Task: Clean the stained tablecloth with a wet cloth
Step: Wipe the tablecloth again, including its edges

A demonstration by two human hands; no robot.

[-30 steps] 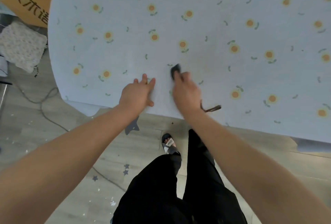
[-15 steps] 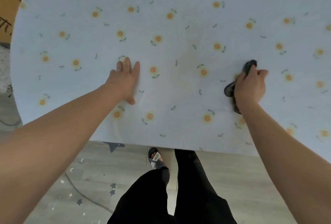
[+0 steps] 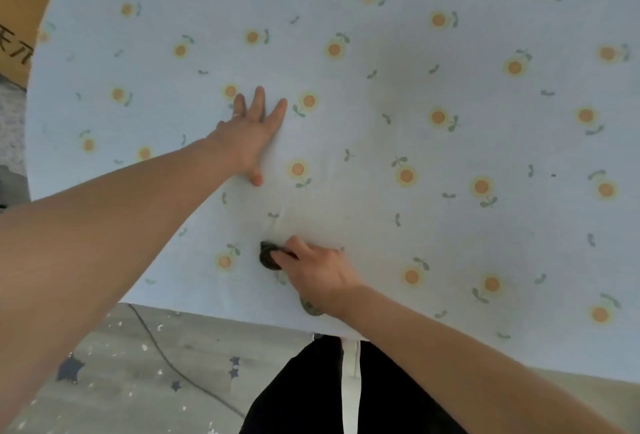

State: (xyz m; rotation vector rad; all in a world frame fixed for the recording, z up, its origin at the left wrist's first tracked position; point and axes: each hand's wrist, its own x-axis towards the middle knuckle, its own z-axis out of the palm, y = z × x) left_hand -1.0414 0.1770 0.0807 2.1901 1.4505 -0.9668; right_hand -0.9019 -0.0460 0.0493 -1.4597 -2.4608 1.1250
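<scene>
A pale blue tablecloth (image 3: 450, 225) printed with small orange flowers covers the table and fills most of the view. A faint yellowish stain (image 3: 346, 198) runs through its middle. My left hand (image 3: 251, 133) lies flat on the cloth with straight fingers, pressing it down. My right hand (image 3: 318, 274) grips a dark wet cloth (image 3: 268, 255) near the table's front edge, pressed against the tablecloth. Most of the dark cloth is hidden under my palm; a bit pokes out by my wrist.
The table's front edge runs along the bottom, with grey speckled floor (image 3: 121, 381) and a black cable (image 3: 166, 357) below it. My dark trousers (image 3: 304, 395) stand against the edge. A cardboard box (image 3: 20, 17) sits at the upper left.
My right hand swept the dark cloth out to the right and is now back left, close to the front edge. My left hand stayed flat on the cloth.
</scene>
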